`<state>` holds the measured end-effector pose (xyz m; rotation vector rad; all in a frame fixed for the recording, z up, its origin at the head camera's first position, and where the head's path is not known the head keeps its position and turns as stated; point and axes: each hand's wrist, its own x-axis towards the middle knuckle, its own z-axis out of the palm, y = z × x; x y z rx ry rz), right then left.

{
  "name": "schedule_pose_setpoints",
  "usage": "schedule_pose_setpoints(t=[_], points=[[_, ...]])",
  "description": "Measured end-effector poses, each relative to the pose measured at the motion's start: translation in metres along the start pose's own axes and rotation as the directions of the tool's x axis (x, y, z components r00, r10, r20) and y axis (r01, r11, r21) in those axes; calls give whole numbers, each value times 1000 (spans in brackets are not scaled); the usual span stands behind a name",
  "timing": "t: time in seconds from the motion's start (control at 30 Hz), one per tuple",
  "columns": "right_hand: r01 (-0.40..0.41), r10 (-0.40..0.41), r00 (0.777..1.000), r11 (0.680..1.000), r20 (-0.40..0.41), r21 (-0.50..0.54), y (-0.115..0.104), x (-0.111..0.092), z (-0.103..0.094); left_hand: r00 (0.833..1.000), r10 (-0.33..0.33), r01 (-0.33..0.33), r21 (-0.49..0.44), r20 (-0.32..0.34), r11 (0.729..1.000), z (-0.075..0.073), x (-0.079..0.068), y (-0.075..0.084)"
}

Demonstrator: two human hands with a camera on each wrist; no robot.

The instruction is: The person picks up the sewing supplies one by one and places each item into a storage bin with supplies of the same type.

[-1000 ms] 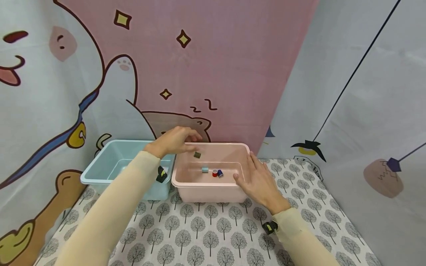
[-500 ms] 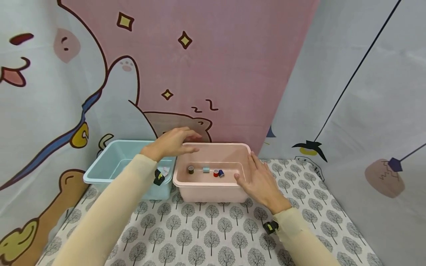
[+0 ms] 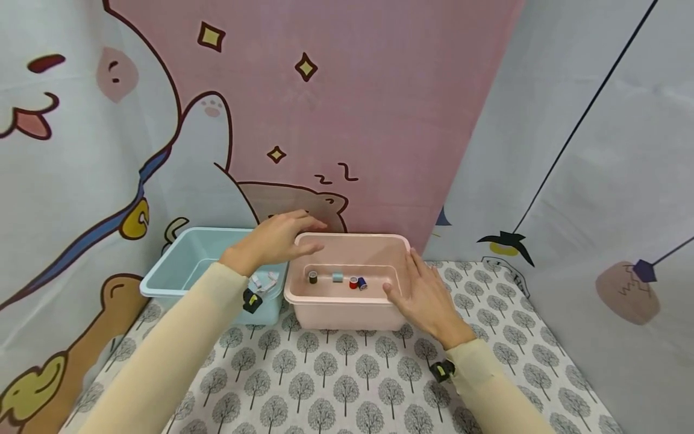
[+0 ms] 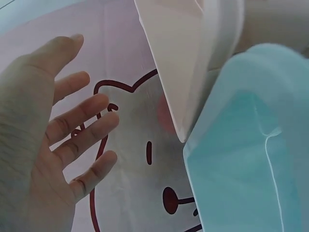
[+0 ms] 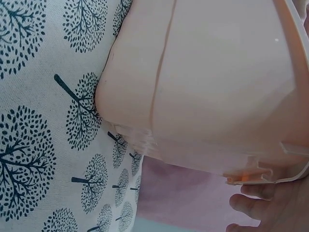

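Observation:
My left hand (image 3: 276, 239) hovers with spread, slightly bent fingers over the place where the two bins meet, holding nothing. The left wrist view shows its fingers (image 4: 87, 133) apart from both bins. My right hand (image 3: 425, 295) rests at the right side of the pink bin (image 3: 344, 314), fingers straight along the rim and thumb over the near corner. On that bin's floor lie small thread spools: a dark green one (image 3: 312, 277), a light blue one (image 3: 337, 277), a red one (image 3: 353, 283) and a dark blue one (image 3: 362, 283), the last two side by side.
A light blue bin (image 3: 187, 256) stands left of the pink one, close against it. Small white and pinkish pieces (image 3: 264, 282) lie in its near right part. Tree-patterned cloth (image 3: 336, 380) covers the table, and a printed curtain (image 3: 379, 132) hangs behind.
The dark green spool has dropped from below my left hand to the pink bin's floor. My left hand has since drawn slightly left and down. My right hand stays at the rim.

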<state>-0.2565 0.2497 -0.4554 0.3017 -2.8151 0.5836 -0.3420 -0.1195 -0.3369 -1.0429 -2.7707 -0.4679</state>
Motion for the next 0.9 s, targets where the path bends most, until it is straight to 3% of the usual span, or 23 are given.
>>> schedule_pose_setpoints(t=[0.4, 0.63, 0.9], points=[[5, -5, 1000, 1000, 3, 1, -3, 5, 2, 995, 17, -11, 58, -100, 998, 9, -34, 3], [20, -20, 1000, 1000, 7, -15, -4, 9, 2, 986, 27, -11, 95, -164, 995, 24, -54, 4], [22, -23, 999, 999, -25, -31, 0, 7, 2, 978, -50, 76, 124, -202, 989, 39, -72, 15]])
